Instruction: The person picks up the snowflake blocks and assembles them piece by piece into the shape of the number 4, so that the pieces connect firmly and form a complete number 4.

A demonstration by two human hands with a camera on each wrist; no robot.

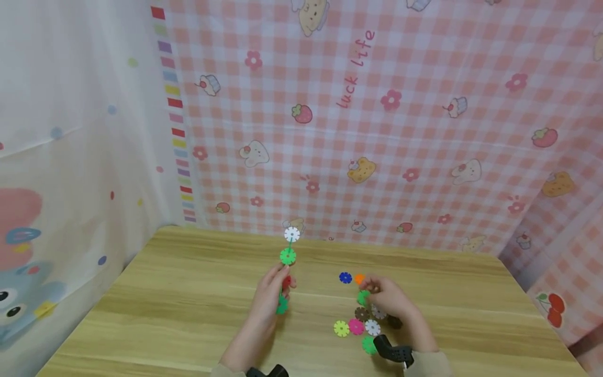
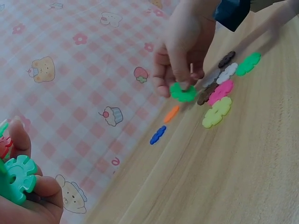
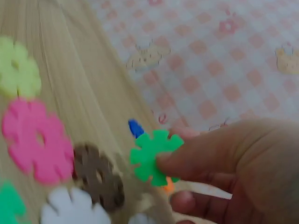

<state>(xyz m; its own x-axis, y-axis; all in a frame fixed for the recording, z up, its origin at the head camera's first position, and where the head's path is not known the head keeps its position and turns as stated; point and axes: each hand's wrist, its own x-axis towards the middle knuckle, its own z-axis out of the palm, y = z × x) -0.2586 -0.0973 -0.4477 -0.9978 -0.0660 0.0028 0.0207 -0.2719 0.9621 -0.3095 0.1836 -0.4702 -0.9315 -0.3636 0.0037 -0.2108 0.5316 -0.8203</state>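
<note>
My left hand (image 1: 268,293) grips a joined chain of notched plastic discs, held upright above the table. A white disc (image 1: 292,234) tops it, a green disc (image 1: 288,256) sits below, and a red disc (image 1: 286,283) is partly covered by the fingers. Lower down, another green disc (image 2: 24,171) faces out by the palm in the left wrist view. Thumb and fingers of my right hand (image 1: 388,297) pinch a single green disc (image 3: 147,161) close over the table. Right by those fingers lie an orange disc (image 1: 359,278) and a blue disc (image 1: 345,277).
Loose discs lie around the right hand on the wooden table (image 1: 188,293): yellow (image 1: 341,333), pink (image 3: 28,140), brown (image 3: 88,163), white (image 3: 72,210), more green (image 1: 369,345) and others partly under the hand. A checked pink cloth (image 1: 330,141) hangs behind the table.
</note>
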